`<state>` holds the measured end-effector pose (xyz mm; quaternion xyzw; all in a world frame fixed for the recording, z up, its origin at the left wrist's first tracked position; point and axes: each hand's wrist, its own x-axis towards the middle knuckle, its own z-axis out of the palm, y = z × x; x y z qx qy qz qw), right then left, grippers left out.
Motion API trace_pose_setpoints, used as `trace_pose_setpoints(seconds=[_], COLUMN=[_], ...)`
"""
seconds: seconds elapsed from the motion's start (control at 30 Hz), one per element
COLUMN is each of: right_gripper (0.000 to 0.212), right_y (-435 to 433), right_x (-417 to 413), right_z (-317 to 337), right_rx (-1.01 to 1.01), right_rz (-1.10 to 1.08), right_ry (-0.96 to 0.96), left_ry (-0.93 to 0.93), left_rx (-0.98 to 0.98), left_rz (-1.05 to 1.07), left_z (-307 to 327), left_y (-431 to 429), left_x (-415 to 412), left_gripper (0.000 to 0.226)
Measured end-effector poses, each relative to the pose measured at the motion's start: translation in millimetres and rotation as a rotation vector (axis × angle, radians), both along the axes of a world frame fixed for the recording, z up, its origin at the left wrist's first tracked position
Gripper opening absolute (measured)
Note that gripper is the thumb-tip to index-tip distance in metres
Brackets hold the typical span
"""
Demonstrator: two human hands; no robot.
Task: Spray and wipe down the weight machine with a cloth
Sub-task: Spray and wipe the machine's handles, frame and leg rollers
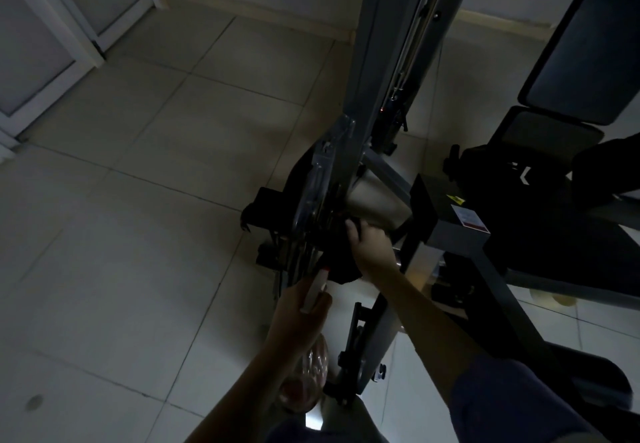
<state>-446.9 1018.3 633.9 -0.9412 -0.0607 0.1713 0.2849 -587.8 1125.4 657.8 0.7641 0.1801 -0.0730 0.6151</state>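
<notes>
left hand grips spray bottle; right hand clutches cloth; machine label unreadable.

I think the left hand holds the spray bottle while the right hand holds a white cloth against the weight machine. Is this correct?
Not quite. The head view shows that the cloth is black, not white. The rest is right: the left hand holds the spray bottle while the right hand holds the cloth against the weight machine.
</notes>
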Motion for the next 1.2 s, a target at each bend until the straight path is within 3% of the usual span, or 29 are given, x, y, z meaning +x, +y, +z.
trace_pose_setpoints(seconds=[0.1,0.27,0.3,0.37,0.4,0.53,0.63,0.73,0.8,0.9,0.97,1.1,1.2], right_gripper=[0.045,0.042,0.047,0.062,0.063,0.033,0.049,0.054,0.055,0.081,0.086,0.062,0.052], right_y=[3.1,17.8,21.9,30.1,31.6,39.9,47.9,52.3,49.1,33.9,25.0,25.1,26.9], right_x=[13.7,-13.6,-21.0,-28.7,-27.4,-8.5,10.7,24.0,9.6,-23.9,-24.7,-12.4,-8.8], right_z=[7.1,17.1,17.0,9.9,5.8,6.1,14.3,17.7,15.4,7.2,1.2,-7.3,-6.1], right_rx=[0.005,0.189,0.126,-0.192,-0.294,-0.302,-0.140,-0.057,-0.098,-0.284,-0.343,-0.418,-0.255], right_rz=[-0.136,-0.103,0.020,0.300,0.341,0.335,0.132,-0.081,0.053,0.392,0.465,0.560,0.533], right_ry=[0.181,-0.050,-0.098,-0.183,-0.214,-0.295,-0.086,0.114,0.034,-0.274,-0.302,-0.361,-0.350], left_ry=[0.029,0.043,0.040,0.044,0.053,0.035,-0.010,-0.035,-0.026,-0.014,-0.017,-0.053,-0.063], left_rx=[-0.006,-0.025,-0.011,-0.011,-0.033,-0.054,-0.001,-0.026,-0.058,-0.078,-0.065,-0.069,-0.037], left_rz=[0.028,0.017,0.007,0.035,0.069,0.068,0.007,0.001,0.026,0.046,0.032,0.046,0.022], left_z=[1.4,1.7,1.2,-1.0,-1.4,3.7,9.0,8.9,5.3,3.2,3.3,4.4,6.2], left_y=[1.1,3.4,3.8,7.9,10.2,15.0,13.4,16.3,17.9,18.0,17.2,17.4,16.3], left_x=[0.6,1.2,0.9,-1.3,-3.2,-8.6,-9.7,-10.4,-12.2,-10.0,-8.6,-5.8,-5.9], left_gripper=[0.021,0.013,0.012,0.011,0.012,0.018,0.030,0.023,0.019,0.017,0.020,0.019,0.018])
